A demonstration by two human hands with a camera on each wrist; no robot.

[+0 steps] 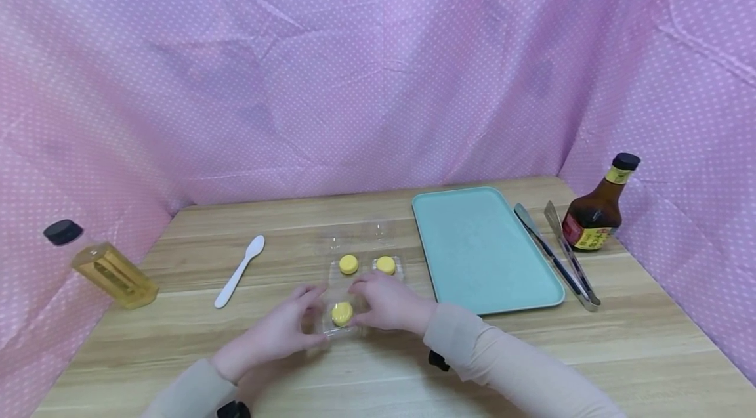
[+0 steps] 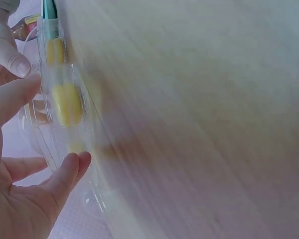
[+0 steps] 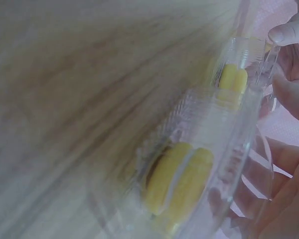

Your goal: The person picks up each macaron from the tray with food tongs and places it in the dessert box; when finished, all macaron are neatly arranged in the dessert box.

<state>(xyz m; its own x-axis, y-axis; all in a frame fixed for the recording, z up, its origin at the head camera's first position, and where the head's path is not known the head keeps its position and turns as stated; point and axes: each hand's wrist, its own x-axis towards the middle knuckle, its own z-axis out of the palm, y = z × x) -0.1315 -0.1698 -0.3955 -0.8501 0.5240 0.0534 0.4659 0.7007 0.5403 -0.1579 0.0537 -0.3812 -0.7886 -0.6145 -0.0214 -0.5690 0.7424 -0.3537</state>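
Note:
A yellow macaron (image 1: 342,314) sits in a clear plastic box (image 1: 340,333) low in the head view's middle, between both hands. My left hand (image 1: 287,324) grips the box's left side, thumb toward the near edge; the left wrist view shows fingertips at the clear plastic. From the right, my right hand (image 1: 386,302) reaches over and holds the other side, fingers bent. Just behind lie two more yellow macarons, one on the left (image 1: 348,264) and one on the right (image 1: 386,265), in clear plastic too. Part of the packaging is hidden under the right hand.
Clear raised lids (image 1: 378,229) stand behind the macarons. A white spoon (image 1: 239,271) lies left, beyond it a tilted bottle of yellow liquid (image 1: 115,273). To the right are a pale blue tray (image 1: 484,247), metal tongs (image 1: 569,254) and a dark sauce bottle (image 1: 593,218).

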